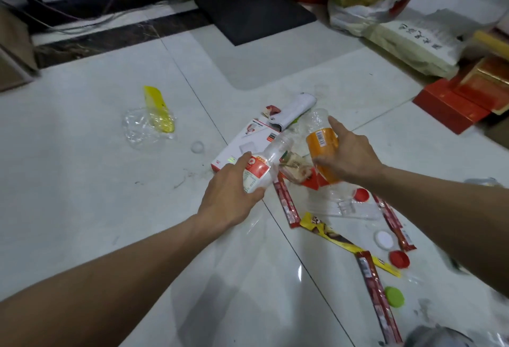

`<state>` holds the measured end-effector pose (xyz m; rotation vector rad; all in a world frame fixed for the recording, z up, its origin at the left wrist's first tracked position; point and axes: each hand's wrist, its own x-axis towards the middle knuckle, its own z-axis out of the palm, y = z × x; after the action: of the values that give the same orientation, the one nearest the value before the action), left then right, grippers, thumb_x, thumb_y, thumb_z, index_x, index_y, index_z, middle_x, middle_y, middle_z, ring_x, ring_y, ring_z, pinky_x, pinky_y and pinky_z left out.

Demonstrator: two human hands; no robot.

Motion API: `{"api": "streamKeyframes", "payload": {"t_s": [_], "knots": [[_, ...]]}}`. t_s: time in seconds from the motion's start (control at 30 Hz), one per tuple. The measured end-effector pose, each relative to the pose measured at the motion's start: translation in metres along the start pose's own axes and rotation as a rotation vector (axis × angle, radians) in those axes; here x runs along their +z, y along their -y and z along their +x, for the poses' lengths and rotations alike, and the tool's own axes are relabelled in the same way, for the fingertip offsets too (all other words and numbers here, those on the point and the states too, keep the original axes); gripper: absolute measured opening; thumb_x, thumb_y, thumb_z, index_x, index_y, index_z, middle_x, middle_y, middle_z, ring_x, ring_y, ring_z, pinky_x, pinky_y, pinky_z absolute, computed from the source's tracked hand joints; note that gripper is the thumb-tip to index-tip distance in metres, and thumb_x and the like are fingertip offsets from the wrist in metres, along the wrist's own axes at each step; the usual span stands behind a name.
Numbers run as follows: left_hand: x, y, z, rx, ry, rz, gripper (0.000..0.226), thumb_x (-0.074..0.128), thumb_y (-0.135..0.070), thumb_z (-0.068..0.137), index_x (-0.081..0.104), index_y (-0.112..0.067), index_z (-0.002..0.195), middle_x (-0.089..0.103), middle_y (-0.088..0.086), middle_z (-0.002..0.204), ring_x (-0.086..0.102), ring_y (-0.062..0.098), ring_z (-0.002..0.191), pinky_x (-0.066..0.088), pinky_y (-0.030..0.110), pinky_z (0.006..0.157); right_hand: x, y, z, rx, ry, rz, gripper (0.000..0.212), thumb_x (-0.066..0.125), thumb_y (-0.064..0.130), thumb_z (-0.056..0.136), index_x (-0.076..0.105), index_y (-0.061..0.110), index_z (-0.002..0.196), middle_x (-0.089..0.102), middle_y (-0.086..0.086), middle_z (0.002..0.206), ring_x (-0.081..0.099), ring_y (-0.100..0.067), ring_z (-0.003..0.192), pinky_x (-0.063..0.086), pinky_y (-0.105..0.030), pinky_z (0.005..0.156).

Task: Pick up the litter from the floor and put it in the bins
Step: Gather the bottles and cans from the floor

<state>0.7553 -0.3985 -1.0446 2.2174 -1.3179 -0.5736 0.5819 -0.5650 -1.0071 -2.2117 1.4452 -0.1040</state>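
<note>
Pickup step: left hand (pixel 228 198) gripped a white bottle (pixel 264 165), right hand (pixel 349 159) an orange bottle (pixel 322 143), mid-frame. No bins visible; next, carry both to them.

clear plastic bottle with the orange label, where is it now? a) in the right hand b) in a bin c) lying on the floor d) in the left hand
a: the right hand grips the clear plastic bottle with the orange label, while the left hand holds a clear plastic bottle with a red and white label.
</note>
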Motion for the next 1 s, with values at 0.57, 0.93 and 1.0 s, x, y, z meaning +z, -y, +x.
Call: {"api": "streamKeyframes", "payload": {"t_s": [0.57, 0.93, 1.0], "knots": [[-0.152, 0.022, 0.011, -0.181, -0.483, -0.068, 0.072, 0.069, -0.04, 0.082, 0.034, -0.032, 0.145, 0.058, -0.001, 0.115, 0.052, 0.016, 0.096, 0.039, 0.024, 0.076, -0.011, 0.166, 0.028, -0.255, 0.018, 0.16, 0.092, 0.073, 0.037, 0.083, 0.015, 0.028, 0.153, 0.048, -0.009, 0.141, 0.052, -0.032, 0.12, 0.047, -0.045, 0.096], [-0.307, 0.033, -0.083, -0.355, -0.804, -0.001, 0.067, 0.068, -0.036, 0.081, 0.038, -0.033, 0.141, 0.057, -0.001, 0.116, 0.053, 0.018, 0.1, 0.033, 0.024, 0.076, -0.033, 0.345, -0.025, -0.541, 0.111, 0.276, 0.093, 0.075, 0.036, 0.08, 0.017, 0.031, 0.152, 0.053, -0.009, 0.132, 0.055, -0.028, 0.11, 0.052, -0.044, 0.088], [-0.332, 0.036, -0.108, -0.385, -0.857, 0.036, 0.063, 0.069, -0.035, 0.081, 0.042, -0.032, 0.137, 0.058, 0.001, 0.114, 0.054, 0.022, 0.103, 0.033, 0.023, 0.076, -0.029, 0.379, -0.046, -0.609, 0.146, 0.313, 0.091, 0.076, 0.037, 0.079, 0.02, 0.033, 0.151, 0.056, -0.007, 0.127, 0.057, -0.027, 0.106, 0.053, -0.043, 0.088]]}}
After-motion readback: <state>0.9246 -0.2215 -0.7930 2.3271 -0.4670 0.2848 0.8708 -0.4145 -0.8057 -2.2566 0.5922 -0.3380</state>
